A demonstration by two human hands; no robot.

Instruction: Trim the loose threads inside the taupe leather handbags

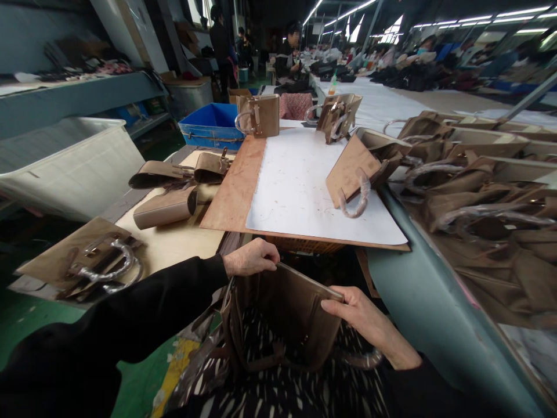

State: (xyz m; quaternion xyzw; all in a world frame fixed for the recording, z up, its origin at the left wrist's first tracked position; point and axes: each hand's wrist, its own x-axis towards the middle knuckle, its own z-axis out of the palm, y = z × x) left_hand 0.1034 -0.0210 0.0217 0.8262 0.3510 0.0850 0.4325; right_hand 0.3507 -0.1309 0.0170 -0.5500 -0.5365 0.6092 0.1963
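A brown handbag (300, 296) lies over my lap with its mouth toward me, so its dark inside shows. At the left end of its upper rim, my left hand (252, 257) pinches the edge between thumb and fingers. My right hand (368, 319) grips the same rim at the right corner, thumb on the near side. Below my right hand, a plastic-wrapped handle (359, 358) sticks out. Ahead, on a board covered with white paper (291, 186), another brown handbag (354, 168) leans with its wrapped handle toward me.
More handbags stand at the board's far end. Several brown pieces (165, 206) and a handbag (82, 255) lie on the left table. Handbags (474, 191) crowd the right table. A blue bin (213, 123) and a white bin (65, 162) stand left. People work in the background.
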